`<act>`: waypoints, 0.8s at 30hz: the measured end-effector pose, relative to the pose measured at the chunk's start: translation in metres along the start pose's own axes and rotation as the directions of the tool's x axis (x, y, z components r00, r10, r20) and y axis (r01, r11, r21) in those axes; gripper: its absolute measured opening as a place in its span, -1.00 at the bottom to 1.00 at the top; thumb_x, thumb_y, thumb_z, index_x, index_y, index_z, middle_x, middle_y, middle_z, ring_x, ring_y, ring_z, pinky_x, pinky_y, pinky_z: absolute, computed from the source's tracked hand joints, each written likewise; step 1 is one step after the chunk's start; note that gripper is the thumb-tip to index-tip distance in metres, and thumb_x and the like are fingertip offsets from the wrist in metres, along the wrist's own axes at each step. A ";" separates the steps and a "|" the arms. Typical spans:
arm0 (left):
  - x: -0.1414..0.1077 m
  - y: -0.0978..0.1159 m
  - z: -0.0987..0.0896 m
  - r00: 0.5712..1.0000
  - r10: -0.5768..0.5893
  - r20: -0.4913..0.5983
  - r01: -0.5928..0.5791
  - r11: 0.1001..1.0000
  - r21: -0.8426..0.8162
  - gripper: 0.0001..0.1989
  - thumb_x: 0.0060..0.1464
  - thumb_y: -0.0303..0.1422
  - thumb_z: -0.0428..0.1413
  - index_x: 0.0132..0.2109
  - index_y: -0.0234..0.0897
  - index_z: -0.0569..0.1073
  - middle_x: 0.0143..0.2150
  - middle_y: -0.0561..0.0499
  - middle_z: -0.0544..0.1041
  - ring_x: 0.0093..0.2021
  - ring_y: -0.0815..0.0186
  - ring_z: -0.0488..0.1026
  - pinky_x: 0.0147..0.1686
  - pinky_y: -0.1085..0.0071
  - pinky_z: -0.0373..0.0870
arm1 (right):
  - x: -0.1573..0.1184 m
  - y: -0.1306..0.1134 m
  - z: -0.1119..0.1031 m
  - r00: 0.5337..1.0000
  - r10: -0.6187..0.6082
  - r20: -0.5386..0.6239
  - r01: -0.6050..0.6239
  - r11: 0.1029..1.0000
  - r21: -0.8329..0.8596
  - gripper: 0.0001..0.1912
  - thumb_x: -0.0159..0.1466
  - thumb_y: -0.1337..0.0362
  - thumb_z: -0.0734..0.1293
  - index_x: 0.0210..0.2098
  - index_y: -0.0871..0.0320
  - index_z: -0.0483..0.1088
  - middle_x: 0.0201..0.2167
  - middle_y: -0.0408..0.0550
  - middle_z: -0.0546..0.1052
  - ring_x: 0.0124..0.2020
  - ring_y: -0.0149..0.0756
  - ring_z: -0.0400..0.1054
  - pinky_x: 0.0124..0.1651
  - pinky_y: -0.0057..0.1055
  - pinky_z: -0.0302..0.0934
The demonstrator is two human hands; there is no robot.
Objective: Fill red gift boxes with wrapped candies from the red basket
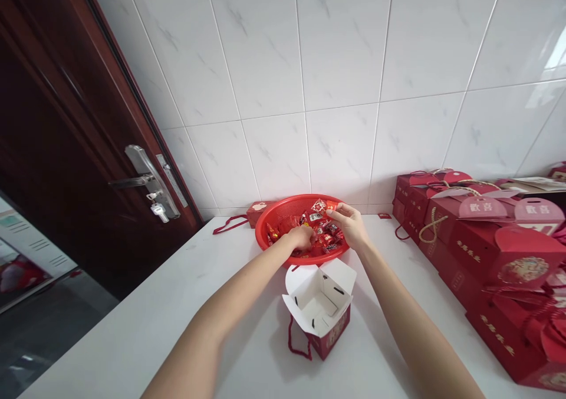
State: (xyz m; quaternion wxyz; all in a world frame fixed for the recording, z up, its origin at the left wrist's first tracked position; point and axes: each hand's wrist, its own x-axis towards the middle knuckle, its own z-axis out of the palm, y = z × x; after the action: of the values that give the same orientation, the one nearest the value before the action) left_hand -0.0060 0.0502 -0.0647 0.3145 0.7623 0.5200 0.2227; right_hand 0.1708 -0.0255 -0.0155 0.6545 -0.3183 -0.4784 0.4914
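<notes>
A red plastic basket (283, 204) holds several wrapped candies (329, 238) in red and dark wrappers. My left hand (301, 238) reaches down into it, fingers curled among the candies, and what they grip is hidden. Over the basket's right side, my right hand (349, 222) pinches a small red-wrapped candy (331, 206) between thumb and fingers. Just in front of the basket stands a red gift box (331, 335) with its white-lined flaps spread wide. Its inside looks bare, with dark cord ends at the walls, and a red cord handle hangs at its left.
Stacks of red gift boxes (475, 240) with cord handles line the right side. A small red box (260, 209) sits behind the basket's left rim. White tiles back the white tabletop (212, 281); a dark wooden door (84, 92) with keys stands at left.
</notes>
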 end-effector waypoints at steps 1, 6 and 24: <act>0.000 0.000 0.000 1.000 -0.002 0.017 0.002 1.000 0.013 -0.74 0.09 -0.30 0.28 -0.47 -0.30 0.43 -0.52 0.10 0.44 -0.45 0.35 0.41 -0.28 0.34 0.43 | 0.000 0.000 0.000 1.000 0.001 0.001 -0.001 1.000 0.006 -0.59 -0.13 0.01 0.58 -0.55 0.08 0.36 -0.46 -0.13 0.52 -0.35 -0.24 0.40 -0.27 -0.32 0.29; -0.006 0.007 0.000 0.993 -0.014 0.116 0.008 0.999 0.053 -0.65 -0.41 -0.55 0.41 -0.65 -0.21 0.35 -0.62 0.02 0.40 -0.42 0.13 0.43 -0.32 0.26 0.40 | -0.001 -0.001 0.000 1.000 0.013 0.003 -0.013 0.999 0.048 -0.64 -0.11 0.07 0.59 -0.54 0.09 0.39 -0.46 -0.16 0.53 -0.33 -0.28 0.40 -0.23 -0.36 0.28; -0.093 0.060 -0.035 0.964 0.211 -0.161 -0.247 0.935 -0.256 -0.59 -0.07 -0.09 0.30 -0.23 -0.36 0.56 -0.21 -0.12 0.62 -0.17 0.15 0.54 -0.09 0.26 0.47 | -0.011 -0.046 0.004 1.000 0.012 0.002 -0.012 0.982 0.191 -0.67 -0.16 0.13 0.60 -0.51 0.11 0.46 -0.43 -0.16 0.56 -0.34 -0.31 0.44 -0.20 -0.36 0.35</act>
State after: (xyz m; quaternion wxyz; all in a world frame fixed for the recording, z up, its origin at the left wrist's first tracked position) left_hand -0.0236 -0.0433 0.0008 0.3537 0.7508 0.4112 0.3772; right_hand 0.1825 -0.0505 0.0236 0.6788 -0.2568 -0.4275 0.5391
